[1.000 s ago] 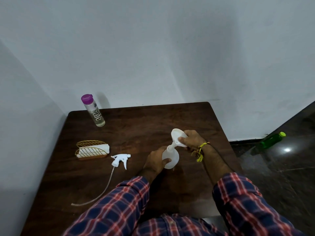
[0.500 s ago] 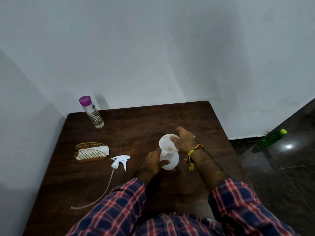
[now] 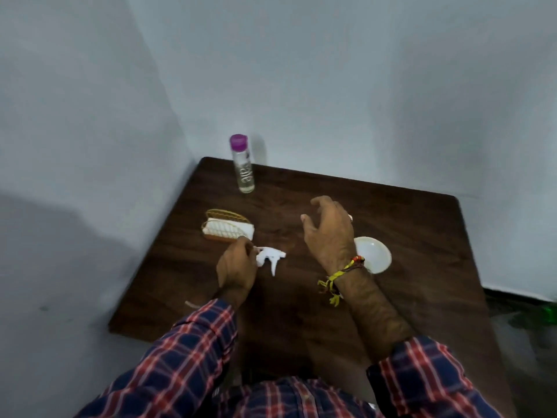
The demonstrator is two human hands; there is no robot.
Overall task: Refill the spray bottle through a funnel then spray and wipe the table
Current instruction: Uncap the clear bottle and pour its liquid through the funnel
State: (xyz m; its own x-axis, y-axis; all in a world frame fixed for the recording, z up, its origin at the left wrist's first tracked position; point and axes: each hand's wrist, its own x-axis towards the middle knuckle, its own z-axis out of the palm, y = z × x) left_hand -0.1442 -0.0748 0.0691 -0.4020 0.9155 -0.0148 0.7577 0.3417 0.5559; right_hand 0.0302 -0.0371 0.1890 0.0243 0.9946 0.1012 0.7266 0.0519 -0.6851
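Observation:
The white funnel (image 3: pixel 375 254) stands in the spray bottle right of centre on the dark wooden table (image 3: pixel 422 236); seen from above, its wide rim hides the bottle, and my right wrist covers its left edge. My right hand (image 3: pixel 330 233) hovers open over the table, left of the funnel, holding nothing. The white sprayer head (image 3: pixel 271 257) lies on the table, its thin tube (image 3: pixel 190 303) trailing towards the near left edge. My left hand (image 3: pixel 236 265) closes its fingers on the sprayer head's left end. A clear water bottle with a purple cap (image 3: pixel 244 168) stands at the far left corner.
A gold wire holder with white napkins (image 3: pixel 227 227) sits just beyond my left hand. Walls close in the table at the back and left. A green bottle (image 3: pixel 550 312) lies on the dark floor to the right.
Both hands have let go of the funnel and bottle. My left hand moved left onto the sprayer head; my right hand lifted away open. The view swung left.

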